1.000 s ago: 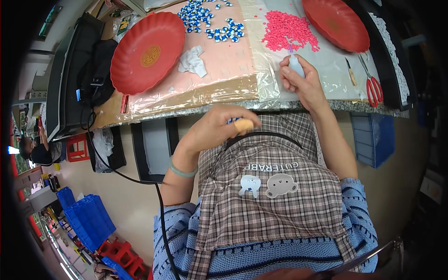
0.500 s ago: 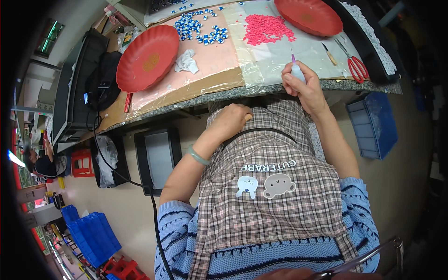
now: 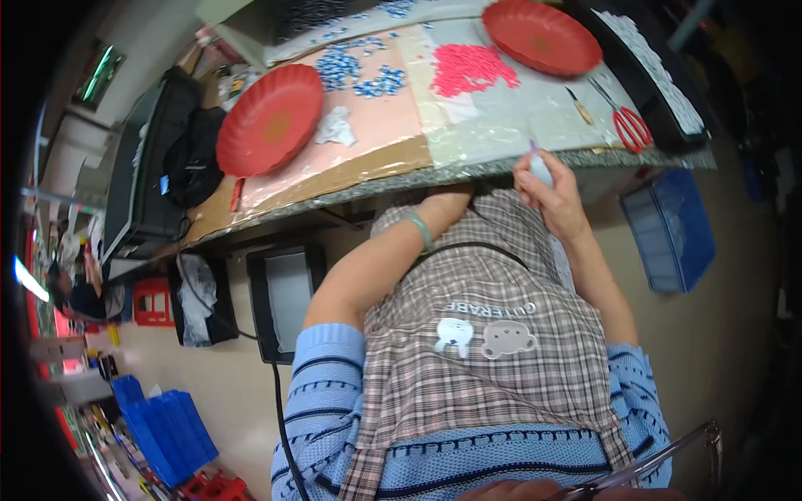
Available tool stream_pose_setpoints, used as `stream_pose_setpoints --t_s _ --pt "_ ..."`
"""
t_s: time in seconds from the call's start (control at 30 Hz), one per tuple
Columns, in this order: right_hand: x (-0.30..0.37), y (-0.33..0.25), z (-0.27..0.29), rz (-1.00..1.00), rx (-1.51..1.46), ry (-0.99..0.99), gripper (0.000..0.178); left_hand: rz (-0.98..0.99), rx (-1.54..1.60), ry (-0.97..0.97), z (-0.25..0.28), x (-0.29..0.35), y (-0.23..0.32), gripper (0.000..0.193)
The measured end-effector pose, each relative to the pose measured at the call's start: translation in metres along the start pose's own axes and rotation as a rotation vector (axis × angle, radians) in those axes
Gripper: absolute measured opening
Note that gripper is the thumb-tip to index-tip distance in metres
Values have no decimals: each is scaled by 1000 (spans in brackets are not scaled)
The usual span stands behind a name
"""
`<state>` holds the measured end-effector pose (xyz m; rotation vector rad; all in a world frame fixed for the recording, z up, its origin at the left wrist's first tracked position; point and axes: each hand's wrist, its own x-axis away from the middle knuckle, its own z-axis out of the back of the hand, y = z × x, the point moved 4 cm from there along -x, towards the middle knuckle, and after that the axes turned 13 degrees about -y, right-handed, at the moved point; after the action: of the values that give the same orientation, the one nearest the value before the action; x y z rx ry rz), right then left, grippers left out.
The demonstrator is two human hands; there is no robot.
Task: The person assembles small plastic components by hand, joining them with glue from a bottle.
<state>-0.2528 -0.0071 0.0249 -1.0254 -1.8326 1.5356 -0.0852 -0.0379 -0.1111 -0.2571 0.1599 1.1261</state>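
My right hand [image 3: 551, 196] is closed round a small pale squeeze bottle [image 3: 540, 172] with a purple needle tip, held upright just in front of the table edge. My left hand [image 3: 451, 199] reaches down at the lap, under the table edge; its fingers are hidden. Beyond the hands, a heap of small pink pieces [image 3: 472, 71] lies on the plastic-covered tabletop. Left of it are scattered blue-and-white pieces [image 3: 338, 67]. Two scalloped red trays, one at the left [image 3: 271, 121] and one at the back right [image 3: 543, 37], flank them.
Red-handled scissors [image 3: 632, 129] and a wooden-handled blade [image 3: 580, 107] lie at the table's right, beside a long black tray [image 3: 652, 71]. A crumpled tissue [image 3: 336, 127] sits near the left tray. Below stand a blue crate [image 3: 668, 230] and a black crate [image 3: 286, 292]. A cable [image 3: 278, 392] hangs at left.
My left hand has gone from resting on the apron to under the table edge, its fingers passing out of sight. My right hand has come down slightly with the bottle.
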Motion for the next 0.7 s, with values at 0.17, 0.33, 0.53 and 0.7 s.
stream_pose_setpoints --t_s 0.17,0.33,0.53,0.7 --pt "12 7 13 15 36 97 17 131 -69 -16 -14 19 -18 38" --pt "19 24 29 19 9 51 23 354 -152 -23 -43 -19 -9 36" --pt "16 20 21 54 25 12 15 405 -104 28 -76 -30 1 35" --pt "17 25 20 25 28 -1 14 294 11 84 -97 -31 0 34"
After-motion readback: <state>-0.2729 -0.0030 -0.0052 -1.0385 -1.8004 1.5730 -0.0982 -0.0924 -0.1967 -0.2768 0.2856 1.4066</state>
